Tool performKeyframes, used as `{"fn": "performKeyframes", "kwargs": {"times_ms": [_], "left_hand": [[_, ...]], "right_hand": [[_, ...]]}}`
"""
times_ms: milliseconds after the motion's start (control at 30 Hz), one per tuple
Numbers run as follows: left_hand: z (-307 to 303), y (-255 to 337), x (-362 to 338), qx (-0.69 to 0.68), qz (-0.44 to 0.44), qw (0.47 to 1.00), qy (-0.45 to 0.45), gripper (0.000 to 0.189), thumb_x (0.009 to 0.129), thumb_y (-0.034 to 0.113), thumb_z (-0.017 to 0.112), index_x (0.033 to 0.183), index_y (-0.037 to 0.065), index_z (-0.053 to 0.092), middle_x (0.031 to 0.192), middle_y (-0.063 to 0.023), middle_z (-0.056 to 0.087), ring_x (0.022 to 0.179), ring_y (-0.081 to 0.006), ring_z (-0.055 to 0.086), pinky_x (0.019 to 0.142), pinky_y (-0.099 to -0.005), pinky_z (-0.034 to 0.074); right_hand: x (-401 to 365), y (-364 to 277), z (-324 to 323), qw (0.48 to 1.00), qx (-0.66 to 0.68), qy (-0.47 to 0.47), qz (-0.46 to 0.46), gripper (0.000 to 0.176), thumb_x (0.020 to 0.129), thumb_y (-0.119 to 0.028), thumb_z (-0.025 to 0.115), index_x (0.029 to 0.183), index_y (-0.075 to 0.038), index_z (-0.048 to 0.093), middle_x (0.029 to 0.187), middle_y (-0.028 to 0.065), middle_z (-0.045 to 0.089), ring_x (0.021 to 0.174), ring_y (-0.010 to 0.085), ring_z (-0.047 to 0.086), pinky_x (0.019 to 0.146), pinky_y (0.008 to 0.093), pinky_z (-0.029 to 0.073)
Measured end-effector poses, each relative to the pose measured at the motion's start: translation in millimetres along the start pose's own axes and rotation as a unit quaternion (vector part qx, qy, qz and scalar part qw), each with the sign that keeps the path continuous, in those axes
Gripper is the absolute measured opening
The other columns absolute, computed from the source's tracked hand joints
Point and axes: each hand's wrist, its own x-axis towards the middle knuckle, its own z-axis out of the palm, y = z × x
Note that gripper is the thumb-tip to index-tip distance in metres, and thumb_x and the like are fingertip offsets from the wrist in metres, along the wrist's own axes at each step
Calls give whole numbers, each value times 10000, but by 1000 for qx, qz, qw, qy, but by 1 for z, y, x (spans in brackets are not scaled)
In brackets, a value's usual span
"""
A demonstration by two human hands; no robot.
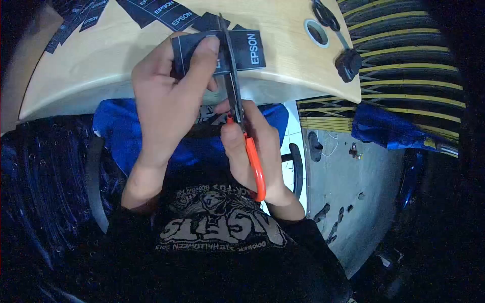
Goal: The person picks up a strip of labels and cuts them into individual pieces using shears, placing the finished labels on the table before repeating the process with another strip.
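A dark strip printed with EPSON labels is held over the table's near edge by my left hand, thumb on top and fingers beneath. My right hand is closed around scissors with red-orange handles. The long dark blades point away from me and cross the strip between two labels, just right of my left thumb. Whether the strip is cut through there cannot be made out.
On the light wooden table lie more black EPSON strips at the far side. A round hole, a dark cable and a black object are at the right. A blue cloth is further right.
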Motion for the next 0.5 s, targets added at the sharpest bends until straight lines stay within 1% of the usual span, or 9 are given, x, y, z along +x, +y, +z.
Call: {"fn": "performKeyframes", "kwargs": {"times_ms": [67, 133, 233, 300, 367, 433, 467, 500], "left_hand": [[-1, 0, 1, 1, -6, 1000, -8, 171, 862, 157, 630, 810, -6, 618, 598, 19, 544, 529, -39, 494, 500, -186, 381], [0, 3, 3, 44, -15, 999, -8, 176, 863, 155, 628, 808, -12, 615, 602, 10, 548, 533, -39, 498, 503, -187, 385], [-1, -2, 4, 19, -14, 1000, -1, 184, 868, 160, 623, 803, -12, 615, 603, 7, 548, 530, -42, 503, 498, -191, 387], [-3, -1, 4, 29, -2, 1000, -4, 188, 869, 162, 621, 800, -12, 614, 607, 5, 554, 526, -45, 507, 494, -193, 391], [-1, 1, 6, 22, -36, 999, 0, 192, 871, 165, 619, 797, -12, 614, 616, 3, 564, 522, -44, 510, 490, -191, 392], [0, 0, 7, 16, -34, 999, 4, 191, 872, 166, 617, 796, -10, 615, 625, 1, 571, 522, -43, 512, 488, -189, 391], [1, -1, 7, 11, -31, 999, 9, 191, 872, 166, 615, 796, -9, 615, 633, 0, 577, 521, -43, 515, 486, -186, 389], [1, -1, 8, 11, -32, 999, 8, 191, 872, 166, 615, 796, -9, 615, 633, 0, 577, 521, -43, 515, 486, -186, 389]], "right_hand": [[1, -1, 0, 1000, 6, -9, 14, 495, 900, -496, 484, 970, -9, 534, 613, -18, 446, 555, 56, 387, 502, 216, 311], [3, -3, -2, 1000, 14, -19, 12, 459, 913, -464, 481, 942, -10, 544, 600, -19, 447, 556, 55, 398, 499, 217, 314], [5, -4, -2, 999, -8, -27, 24, 433, 920, -441, 483, 915, -13, 552, 594, -12, 451, 556, 56, 410, 492, 220, 318], [6, -3, -1, 999, -16, -26, 30, 437, 919, -445, 484, 908, -14, 552, 592, -8, 454, 553, 59, 413, 489, 223, 321], [9, -1, -3, 999, -24, -24, 36, 440, 917, -449, 486, 902, -14, 553, 591, -3, 457, 550, 61, 417, 486, 225, 325], [9, 4, 0, 1000, -14, -19, 15, 464, 913, -471, 483, 895, -12, 552, 592, 1, 469, 546, 68, 432, 492, 228, 346], [11, 5, 0, 999, -36, -11, 2, 474, 908, -481, 485, 893, -12, 554, 596, 13, 488, 547, 80, 464, 506, 230, 369], [12, 5, -1, 999, -36, -10, 3, 474, 908, -481, 485, 893, -12, 554, 596, 13, 488, 547, 80, 464, 506, 230, 369]]}}
